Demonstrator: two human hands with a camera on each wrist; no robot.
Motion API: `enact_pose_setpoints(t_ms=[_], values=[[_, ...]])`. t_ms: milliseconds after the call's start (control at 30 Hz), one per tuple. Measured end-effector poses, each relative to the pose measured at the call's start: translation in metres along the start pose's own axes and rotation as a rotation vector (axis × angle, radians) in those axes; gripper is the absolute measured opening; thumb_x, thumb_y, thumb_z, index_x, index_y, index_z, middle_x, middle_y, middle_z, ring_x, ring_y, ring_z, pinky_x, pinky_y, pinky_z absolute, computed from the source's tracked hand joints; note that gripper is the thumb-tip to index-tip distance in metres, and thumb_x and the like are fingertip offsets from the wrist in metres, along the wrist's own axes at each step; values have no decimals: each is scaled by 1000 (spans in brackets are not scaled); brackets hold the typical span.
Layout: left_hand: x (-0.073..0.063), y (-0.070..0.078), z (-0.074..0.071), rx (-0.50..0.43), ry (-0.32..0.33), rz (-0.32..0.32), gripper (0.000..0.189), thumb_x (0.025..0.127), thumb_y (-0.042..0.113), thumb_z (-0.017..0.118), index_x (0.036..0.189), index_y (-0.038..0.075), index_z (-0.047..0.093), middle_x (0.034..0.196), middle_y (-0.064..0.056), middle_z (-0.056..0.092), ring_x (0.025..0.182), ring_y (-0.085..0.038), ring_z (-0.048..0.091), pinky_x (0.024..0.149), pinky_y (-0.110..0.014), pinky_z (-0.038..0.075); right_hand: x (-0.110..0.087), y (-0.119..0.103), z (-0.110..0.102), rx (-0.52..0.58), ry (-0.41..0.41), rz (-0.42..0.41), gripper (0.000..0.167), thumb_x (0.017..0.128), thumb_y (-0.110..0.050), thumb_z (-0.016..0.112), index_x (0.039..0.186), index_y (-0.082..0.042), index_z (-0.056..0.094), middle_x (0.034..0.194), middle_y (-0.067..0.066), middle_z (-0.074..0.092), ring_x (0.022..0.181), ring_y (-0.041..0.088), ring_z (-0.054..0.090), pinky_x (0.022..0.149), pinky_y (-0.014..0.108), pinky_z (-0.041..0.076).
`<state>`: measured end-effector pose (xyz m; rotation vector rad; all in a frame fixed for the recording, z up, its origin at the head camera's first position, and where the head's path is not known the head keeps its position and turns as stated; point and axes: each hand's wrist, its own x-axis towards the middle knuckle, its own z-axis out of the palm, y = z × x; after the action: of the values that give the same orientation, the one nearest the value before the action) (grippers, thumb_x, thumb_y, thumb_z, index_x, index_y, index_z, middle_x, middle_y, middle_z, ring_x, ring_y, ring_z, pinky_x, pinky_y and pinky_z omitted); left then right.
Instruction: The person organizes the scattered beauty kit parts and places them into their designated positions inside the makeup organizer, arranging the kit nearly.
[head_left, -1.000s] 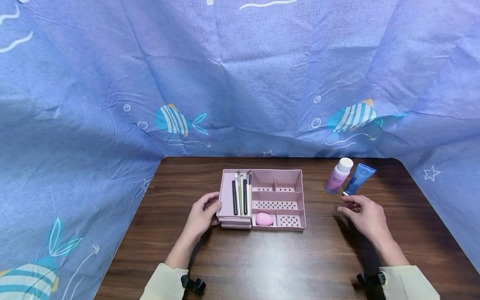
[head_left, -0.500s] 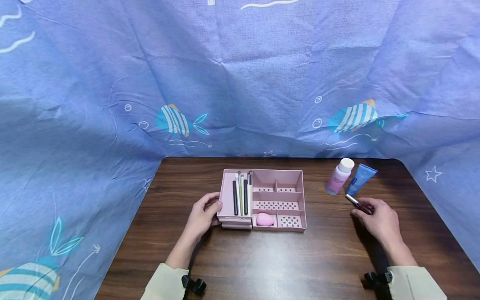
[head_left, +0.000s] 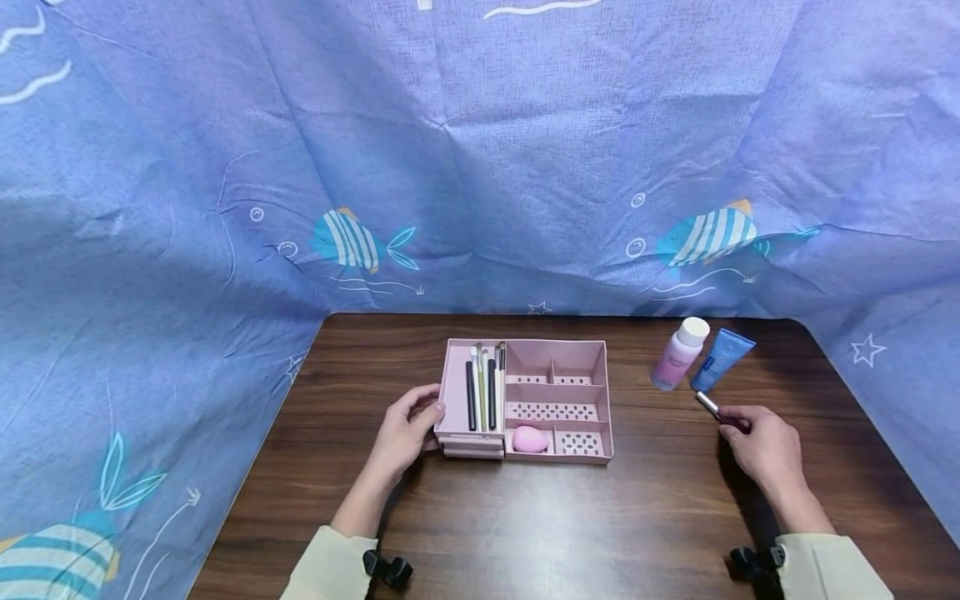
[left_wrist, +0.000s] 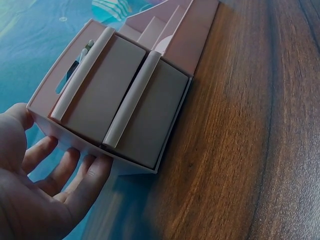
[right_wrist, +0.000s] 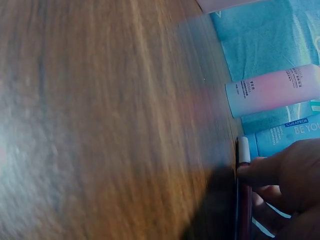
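Note:
My left hand [head_left: 405,429] grips the left side of a pink desk organizer [head_left: 555,405], thumb at its top edge; in the left wrist view its fingers [left_wrist: 87,182] touch the wall beside two drawers [left_wrist: 145,105]. Several makeup brushes [head_left: 483,392] lie on its left top. A pink makeup sponge [head_left: 530,439] sits in the front compartment. On the right, my right hand [head_left: 767,448] pinches a slim dark red lip gloss tube [right_wrist: 243,200] with a pale cap, low over the table. The cap points towards a blue squeeze tube [head_left: 722,360].
A pink bottle [head_left: 677,360] with a white cap stands left of the blue squeeze tube. Beneath everything is a dark wooden table [head_left: 555,525]. Blue fish-print cloth [head_left: 480,183] hangs behind and at both sides.
My right hand has drawn back to the right and towards me, bringing the lip gloss tube into sight in its fingers. My left hand stays on the organizer.

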<state>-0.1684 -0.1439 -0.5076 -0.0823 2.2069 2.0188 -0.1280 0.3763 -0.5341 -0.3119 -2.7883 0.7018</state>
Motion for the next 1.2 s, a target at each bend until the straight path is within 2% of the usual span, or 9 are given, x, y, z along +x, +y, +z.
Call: enact_pose_setpoints(t_ms=[167, 500, 733, 833, 933, 1067, 1200], values=[[1, 1, 0, 10, 2, 5, 37, 101, 11, 63, 138, 10, 62, 125, -19, 64, 96, -20, 67, 68, -43, 66, 0, 2, -1, -1, -4, -4, 22, 87, 0, 71, 108, 2, 76, 92, 23, 75, 90, 48, 66, 71, 55, 45], [1, 2, 2, 15, -1, 6, 38, 100, 10, 63, 138, 7, 61, 126, -21, 64, 94, -18, 68, 67, -42, 66, 2, 6, -6, -4, -14, -47, 22, 84, 0, 75, 106, 2, 75, 90, 22, 75, 88, 49, 66, 70, 55, 46], [0, 2, 2, 15, -3, 6, 38, 101, 10, 63, 138, 7, 61, 127, -21, 63, 95, -18, 68, 67, -41, 66, 3, -2, -10, -3, -26, -46, 23, 87, -3, 73, 110, 2, 74, 100, 26, 73, 94, 51, 65, 74, 58, 47], [-1, 2, 1, 16, -4, 7, 38, 101, 10, 63, 138, 8, 60, 126, -20, 63, 95, -18, 68, 67, -40, 66, 4, -7, -12, 8, -18, -70, 23, 87, -2, 74, 110, 1, 75, 98, 26, 74, 94, 51, 65, 73, 58, 47], [-2, 3, 1, 16, -7, 17, 39, 101, 11, 63, 139, 7, 60, 126, -20, 63, 94, -17, 68, 67, -40, 66, 4, -13, -13, 20, 0, -107, 22, 85, -1, 75, 107, -1, 76, 93, 22, 75, 87, 46, 69, 69, 53, 48], [-1, 2, 1, 16, -4, 17, 39, 101, 11, 62, 139, 7, 59, 126, -20, 63, 94, -17, 68, 67, -40, 66, 7, -23, -15, 26, 7, -153, 22, 84, 0, 77, 106, -3, 77, 92, 18, 76, 77, 29, 71, 65, 42, 49], [0, 1, 0, 10, 1, -6, 38, 101, 11, 63, 139, 10, 61, 126, -19, 64, 94, -18, 68, 68, -41, 66, 11, -36, -18, 32, -3, -189, 23, 83, 0, 78, 106, -4, 77, 96, 18, 77, 78, 28, 72, 65, 39, 49]])
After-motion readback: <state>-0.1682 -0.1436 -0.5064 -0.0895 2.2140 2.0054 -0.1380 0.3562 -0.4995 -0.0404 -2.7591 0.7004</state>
